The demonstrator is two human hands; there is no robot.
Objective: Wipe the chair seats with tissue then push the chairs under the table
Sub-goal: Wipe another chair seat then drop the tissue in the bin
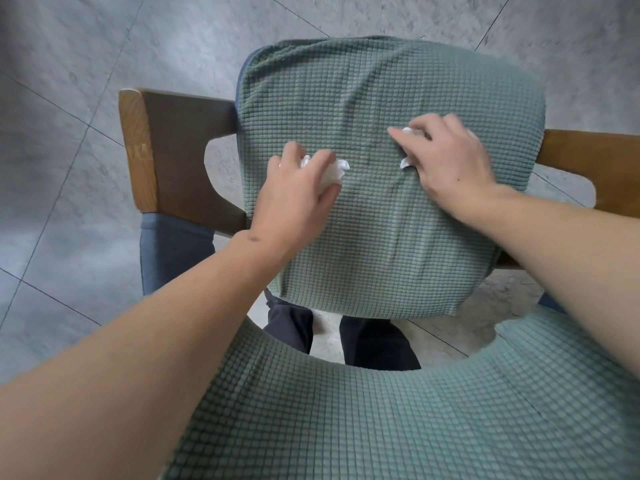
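A wooden chair [162, 143] fills the view, seen from behind and above. Its seat [391, 237] wears a green waffle-textured cover, and the backrest [346, 410] at the bottom has the same cover. My left hand [294, 199] grips a crumpled white tissue [334, 173] and presses it on the left middle of the seat. My right hand [450, 157] holds a second white tissue [407, 162] under its fingers on the right middle of the seat; most of that tissue is hidden.
Wooden armrests stick out at the left and at the right [595, 161]. Grey tiled floor [86, 64] surrounds the chair. My dark trouser legs [374, 344] show through the gap between seat and backrest. No table is in view.
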